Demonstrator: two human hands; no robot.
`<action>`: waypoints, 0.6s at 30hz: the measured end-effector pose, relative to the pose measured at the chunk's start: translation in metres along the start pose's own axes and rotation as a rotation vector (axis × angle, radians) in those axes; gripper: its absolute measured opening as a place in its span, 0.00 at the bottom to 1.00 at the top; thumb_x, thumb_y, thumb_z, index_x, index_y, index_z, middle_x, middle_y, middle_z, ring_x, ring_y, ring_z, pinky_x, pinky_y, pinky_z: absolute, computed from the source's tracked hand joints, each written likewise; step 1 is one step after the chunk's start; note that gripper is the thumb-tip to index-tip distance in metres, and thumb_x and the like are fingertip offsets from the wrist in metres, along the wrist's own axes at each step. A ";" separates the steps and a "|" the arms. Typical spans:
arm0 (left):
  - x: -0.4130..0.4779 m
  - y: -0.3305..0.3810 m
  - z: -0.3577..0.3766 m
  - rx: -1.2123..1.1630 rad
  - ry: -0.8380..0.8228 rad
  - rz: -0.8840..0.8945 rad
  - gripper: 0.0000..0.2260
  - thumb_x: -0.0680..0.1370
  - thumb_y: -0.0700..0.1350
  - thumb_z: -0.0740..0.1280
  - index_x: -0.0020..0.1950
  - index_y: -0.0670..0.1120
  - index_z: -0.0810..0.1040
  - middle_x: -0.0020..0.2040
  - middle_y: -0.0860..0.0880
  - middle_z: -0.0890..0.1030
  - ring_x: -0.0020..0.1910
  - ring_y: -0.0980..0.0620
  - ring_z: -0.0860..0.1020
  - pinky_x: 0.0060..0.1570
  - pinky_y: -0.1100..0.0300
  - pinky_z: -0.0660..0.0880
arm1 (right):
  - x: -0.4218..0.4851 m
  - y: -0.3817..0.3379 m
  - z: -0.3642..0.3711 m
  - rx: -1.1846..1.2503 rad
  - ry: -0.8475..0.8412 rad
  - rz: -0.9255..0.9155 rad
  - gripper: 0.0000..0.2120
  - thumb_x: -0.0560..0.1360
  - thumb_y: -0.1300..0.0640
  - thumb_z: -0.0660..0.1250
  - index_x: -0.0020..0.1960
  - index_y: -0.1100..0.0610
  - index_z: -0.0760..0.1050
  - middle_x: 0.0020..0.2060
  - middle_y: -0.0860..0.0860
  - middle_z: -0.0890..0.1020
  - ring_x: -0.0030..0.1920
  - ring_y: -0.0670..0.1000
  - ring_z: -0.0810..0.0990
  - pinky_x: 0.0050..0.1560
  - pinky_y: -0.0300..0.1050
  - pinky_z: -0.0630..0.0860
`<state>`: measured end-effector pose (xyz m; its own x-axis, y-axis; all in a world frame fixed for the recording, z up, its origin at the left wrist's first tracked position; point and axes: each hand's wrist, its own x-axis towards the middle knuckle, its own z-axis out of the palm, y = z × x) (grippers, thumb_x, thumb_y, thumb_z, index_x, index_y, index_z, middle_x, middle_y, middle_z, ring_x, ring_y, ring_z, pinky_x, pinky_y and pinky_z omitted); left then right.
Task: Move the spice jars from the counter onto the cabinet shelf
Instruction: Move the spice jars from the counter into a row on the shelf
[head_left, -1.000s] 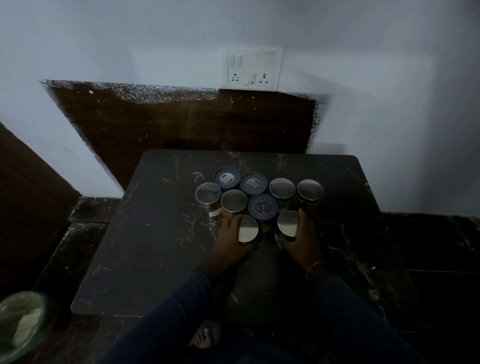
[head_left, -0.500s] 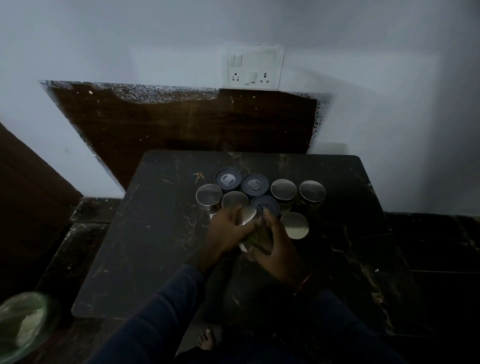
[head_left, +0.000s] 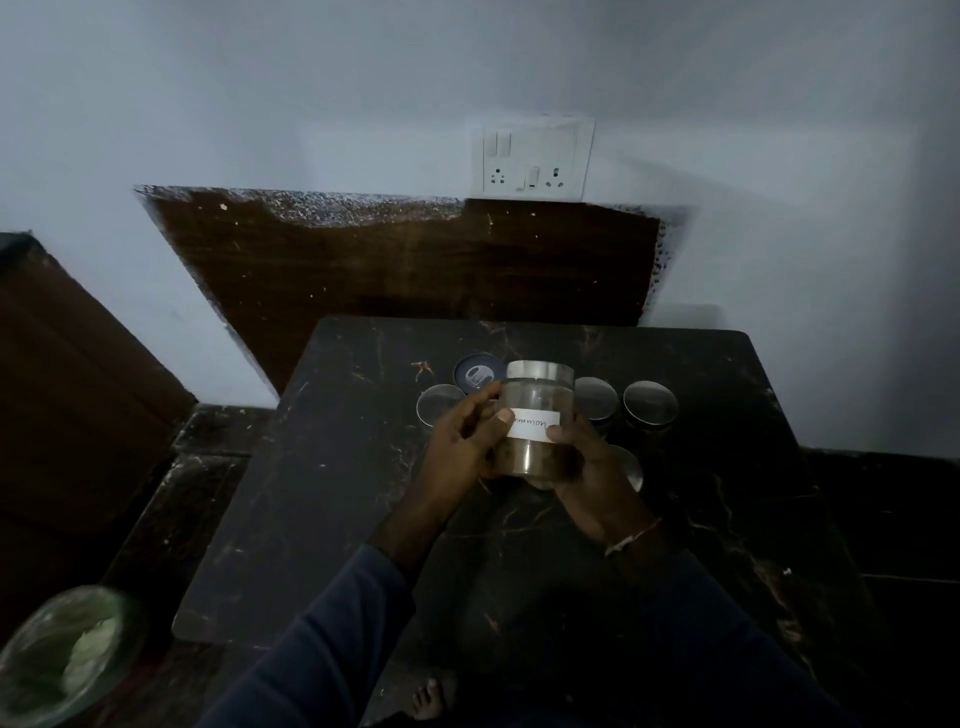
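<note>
Above counter (head_left: 322, 509), L hand (head_left: 460, 447) & R hand (head_left: 589, 475) were wrapped round labelled jar (head_left: 537, 410), held upright, clear of other jars (head_left: 650, 405). Step looked like pick-up; next wanted carry to cabinet shelf, not in view.

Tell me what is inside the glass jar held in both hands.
Brownish contents show low in the jar; its upper part looks clear. The white label, the left hand and the right hand cover the middle, and the steel lid hides the top.
</note>
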<state>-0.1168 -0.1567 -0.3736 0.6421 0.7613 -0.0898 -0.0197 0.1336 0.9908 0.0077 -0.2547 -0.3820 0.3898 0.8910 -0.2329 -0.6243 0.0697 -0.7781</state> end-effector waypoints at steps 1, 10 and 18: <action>0.000 0.005 -0.001 -0.011 -0.001 0.012 0.16 0.77 0.43 0.67 0.64 0.55 0.76 0.56 0.54 0.82 0.56 0.53 0.81 0.51 0.52 0.80 | 0.000 -0.005 0.002 0.011 -0.020 0.006 0.24 0.69 0.57 0.64 0.66 0.54 0.73 0.59 0.57 0.81 0.55 0.56 0.82 0.47 0.53 0.81; 0.007 0.037 -0.008 -0.042 -0.042 0.098 0.20 0.76 0.38 0.67 0.68 0.47 0.74 0.63 0.45 0.79 0.61 0.45 0.78 0.59 0.44 0.77 | 0.004 -0.031 0.027 0.087 -0.034 -0.060 0.15 0.73 0.53 0.61 0.56 0.55 0.80 0.52 0.57 0.85 0.52 0.55 0.84 0.51 0.53 0.81; 0.028 0.122 -0.025 -0.001 0.002 0.386 0.17 0.76 0.39 0.68 0.65 0.48 0.77 0.58 0.48 0.82 0.58 0.47 0.80 0.53 0.52 0.80 | 0.026 -0.090 0.097 -0.050 -0.027 -0.166 0.14 0.76 0.51 0.62 0.58 0.57 0.76 0.49 0.60 0.84 0.47 0.57 0.85 0.43 0.54 0.83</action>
<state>-0.1208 -0.1032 -0.2573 0.5858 0.7570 0.2895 -0.2608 -0.1621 0.9517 0.0086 -0.1939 -0.2610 0.4660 0.8808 -0.0840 -0.5183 0.1948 -0.8327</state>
